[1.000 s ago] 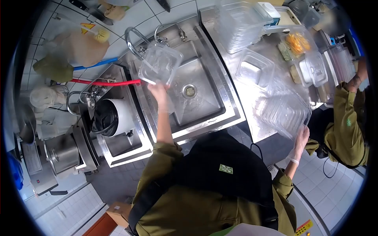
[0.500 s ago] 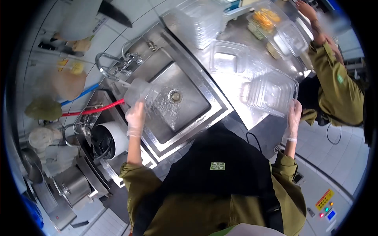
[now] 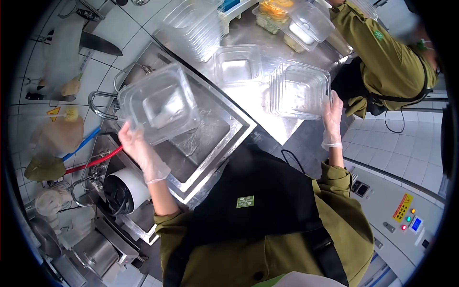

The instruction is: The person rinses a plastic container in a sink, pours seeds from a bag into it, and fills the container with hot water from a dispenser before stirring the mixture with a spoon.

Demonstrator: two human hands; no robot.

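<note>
My gloved left hand (image 3: 138,146) grips the near edge of a clear plastic food container (image 3: 160,103), which is raised and tilted above the steel sink (image 3: 229,136). The faucet (image 3: 100,103) stands just left of the container. My gloved right hand (image 3: 333,115) is closed on the right edge of a stack of clear plastic containers (image 3: 301,91) at the table's near edge. Another clear container (image 3: 237,64) sits on the steel table, left of that stack. The sink's drain is hidden behind the raised container.
A tall stack of clear containers (image 3: 193,28) stands at the back. Food-filled containers (image 3: 275,12) are farther right. A co-worker's sleeve (image 3: 382,52) is close on the right. Knives (image 3: 100,44) hang on the tiled wall, and a white bucket (image 3: 126,191) stands left of me.
My left hand has lifted the container from under the faucet, up and toward me. My right hand stays at the stack. The view has shifted, and the co-worker has moved.
</note>
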